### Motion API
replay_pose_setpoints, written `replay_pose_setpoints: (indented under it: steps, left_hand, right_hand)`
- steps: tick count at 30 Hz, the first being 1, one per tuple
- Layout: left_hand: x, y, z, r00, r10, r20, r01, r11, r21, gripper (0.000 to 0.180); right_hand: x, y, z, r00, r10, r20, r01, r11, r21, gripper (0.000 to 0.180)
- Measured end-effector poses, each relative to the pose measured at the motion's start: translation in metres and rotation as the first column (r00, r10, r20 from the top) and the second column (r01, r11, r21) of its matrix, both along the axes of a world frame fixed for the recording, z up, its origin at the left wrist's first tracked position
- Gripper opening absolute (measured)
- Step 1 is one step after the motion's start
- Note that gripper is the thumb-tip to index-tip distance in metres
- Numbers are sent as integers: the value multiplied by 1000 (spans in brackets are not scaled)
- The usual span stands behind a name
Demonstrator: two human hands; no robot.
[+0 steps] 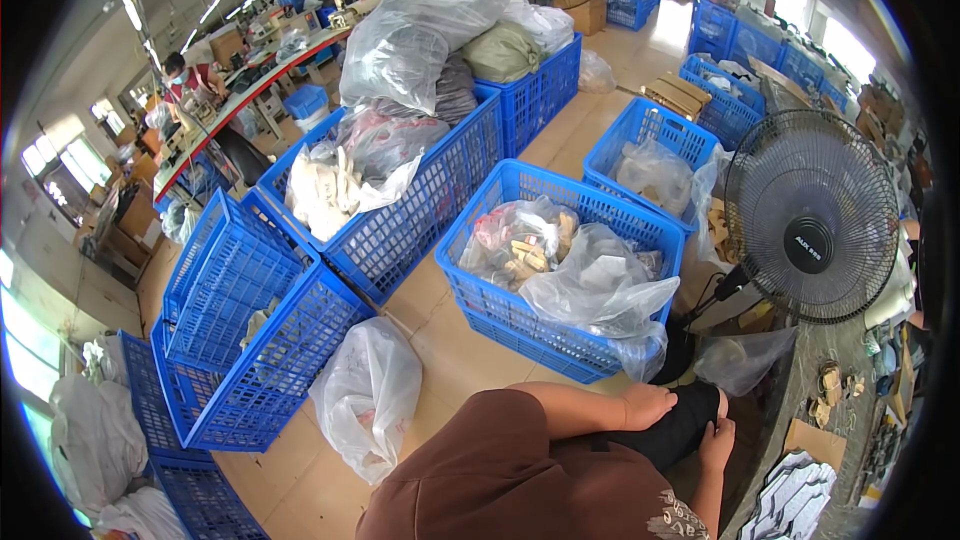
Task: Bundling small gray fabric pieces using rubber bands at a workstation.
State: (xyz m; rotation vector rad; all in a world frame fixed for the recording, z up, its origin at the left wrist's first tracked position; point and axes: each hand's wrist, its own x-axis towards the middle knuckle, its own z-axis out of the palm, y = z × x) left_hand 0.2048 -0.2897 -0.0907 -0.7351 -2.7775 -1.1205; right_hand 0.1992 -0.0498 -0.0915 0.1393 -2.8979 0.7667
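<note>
Black cloth that looks like my trouser leg (672,437) stretches over my bent leg, with a little bare skin at its far end. My left hand (648,406) is closed on the cloth's upper side, fingers curled under and partly hidden. On the other side, my right hand (716,443) pinches the cloth's edge near the knee. Just ahead stands a blue plastic crate (530,325) holding clear bags and small tan pieces. Close to my right hand, a stack of grey zigzag-edged pieces (790,500) lies on a worktable (790,420).
A black floor fan (810,215) stands at the right. Larger blue crates (420,230) piled with bags are at the left, beside tilted crates (270,370). A white plastic bag (368,395) sits on the floor. A person (190,85) is at a far-left bench.
</note>
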Motion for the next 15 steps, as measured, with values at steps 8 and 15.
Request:
replay_pose_setpoints:
  steps: [8,15]
  left_hand:
    - [0,-1,1,1000,-3,-7,3,1000,-10,15]
    - [1,-1,0,1000,2,-15,-2,1000,-8,15]
  right_hand:
    - [-3,0,-11,993,-36,-116,40,999,33,22]
    - [-15,12,1,1000,-3,10,4,997,-79,17]
